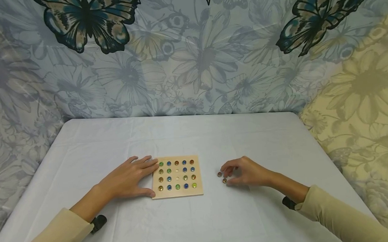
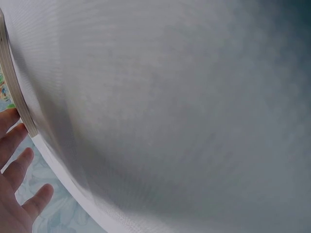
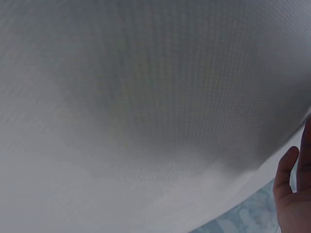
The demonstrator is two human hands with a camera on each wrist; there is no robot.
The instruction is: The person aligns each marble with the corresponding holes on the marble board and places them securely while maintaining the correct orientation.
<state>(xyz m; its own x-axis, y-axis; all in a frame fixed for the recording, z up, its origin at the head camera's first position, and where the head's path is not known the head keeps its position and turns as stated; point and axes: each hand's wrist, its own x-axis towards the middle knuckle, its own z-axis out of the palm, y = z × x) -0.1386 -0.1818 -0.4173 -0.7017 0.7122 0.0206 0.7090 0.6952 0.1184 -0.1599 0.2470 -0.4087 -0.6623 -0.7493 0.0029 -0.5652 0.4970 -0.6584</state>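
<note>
A pale wooden board (image 1: 197, 192) lies on the table, with rows of coloured glass marbles sitting in its hollows. Two hollows in its middle column show bare wood. My left hand (image 1: 132, 178) rests at the board's left side, fingers spread, fingertips on the upper left corner and thumb at the lower left corner. In the left wrist view the board's edge (image 2: 14, 82) meets two of the fingertips. To the right of the board, my right hand (image 1: 247, 172) pinches a brownish marble (image 1: 224, 181) between thumb and fingertip, close over the cloth. Another marble (image 1: 219, 174) lies just beside those fingers.
A white cloth (image 1: 181, 135) covers the table, with faint creases. Behind the table's far edge hangs a floral fabric backdrop (image 1: 205, 63) with large butterflies. Dark bands (image 1: 99, 223) sit at both wrists, by the beige sleeves.
</note>
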